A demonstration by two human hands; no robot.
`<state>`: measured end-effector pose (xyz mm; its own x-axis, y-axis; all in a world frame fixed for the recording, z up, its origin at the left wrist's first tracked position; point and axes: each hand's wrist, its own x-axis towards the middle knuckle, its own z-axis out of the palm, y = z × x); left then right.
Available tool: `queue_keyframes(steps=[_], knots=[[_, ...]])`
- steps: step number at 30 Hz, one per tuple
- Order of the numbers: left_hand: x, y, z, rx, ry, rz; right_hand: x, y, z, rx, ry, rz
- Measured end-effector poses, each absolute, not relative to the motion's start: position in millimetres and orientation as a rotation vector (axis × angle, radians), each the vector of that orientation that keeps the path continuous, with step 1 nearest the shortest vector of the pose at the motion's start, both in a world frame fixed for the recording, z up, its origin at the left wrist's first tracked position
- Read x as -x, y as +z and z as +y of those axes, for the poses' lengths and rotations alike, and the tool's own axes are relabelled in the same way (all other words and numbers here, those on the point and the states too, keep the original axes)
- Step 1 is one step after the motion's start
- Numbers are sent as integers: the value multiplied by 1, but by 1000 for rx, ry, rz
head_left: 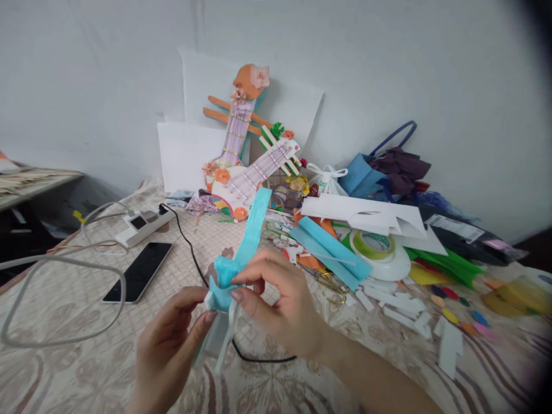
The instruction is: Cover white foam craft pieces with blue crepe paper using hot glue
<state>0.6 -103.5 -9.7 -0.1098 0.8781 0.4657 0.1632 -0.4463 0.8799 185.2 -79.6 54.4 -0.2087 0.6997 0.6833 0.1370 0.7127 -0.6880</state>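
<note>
Between my hands is a strip of light-blue crepe paper (pixel 253 227), its long end standing up and its lower part curled around a small white piece. My left hand (pixel 172 333) pinches the left edge of the curled part between thumb and fingers. From the right, my right hand (pixel 280 293) is closed on the same strip, thumb below and fingers above. Below the hands hang pale narrow strips (pixel 224 342); how they join the blue paper is hidden by my fingers.
Paper instrument models (pixel 259 167) lean against white boards at the wall. On the right lie blue paper (pixel 332 253), a tape roll (pixel 373 244), gold-handled scissors (pixel 332 287) and white scraps (pixel 401 305). A phone (pixel 140 270), power strip (pixel 144 227) and cables occupy the left.
</note>
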Motion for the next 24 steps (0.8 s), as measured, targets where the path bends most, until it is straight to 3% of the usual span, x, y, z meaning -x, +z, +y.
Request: queue_keyframes(steps=[24], knots=[[8,4,-95,-1754,1542,923,-185,49,-77,798,533,-1642]])
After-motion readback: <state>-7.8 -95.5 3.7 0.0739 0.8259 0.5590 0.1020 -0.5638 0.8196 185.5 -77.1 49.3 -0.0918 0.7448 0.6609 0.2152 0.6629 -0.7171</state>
